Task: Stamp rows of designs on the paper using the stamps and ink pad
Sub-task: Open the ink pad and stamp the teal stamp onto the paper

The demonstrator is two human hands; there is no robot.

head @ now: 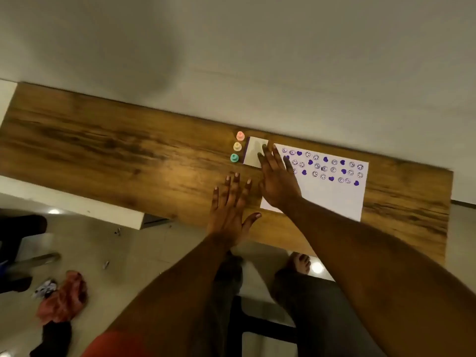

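The left hand (229, 204) lies flat with fingers spread on bare wood, holding nothing; it looks like a brace while the other reaches. The right hand (277, 176) is open too, fingers stretched forward so that the fingertips (263, 148) reach onto the pale ink pad (253, 152), gripping nothing; whether they press it or only hover I cannot tell. Its palm covers the near-left corner of the paper (334, 197), probably pinning the sheet. Just left of the pad, 3 stamps stand upright in a short line, untouched: pink stamp (240, 135), yellow stamp (237, 146), green stamp (234, 157), close enough for a short reach. The paper carries 3 rows of purple hearts and smiley faces along its far side; the near half is blank, so room remains for more rows. The tabletop (103, 155) is wide open to the left, while pad, stamps and paper sit close to its far edge by the wall
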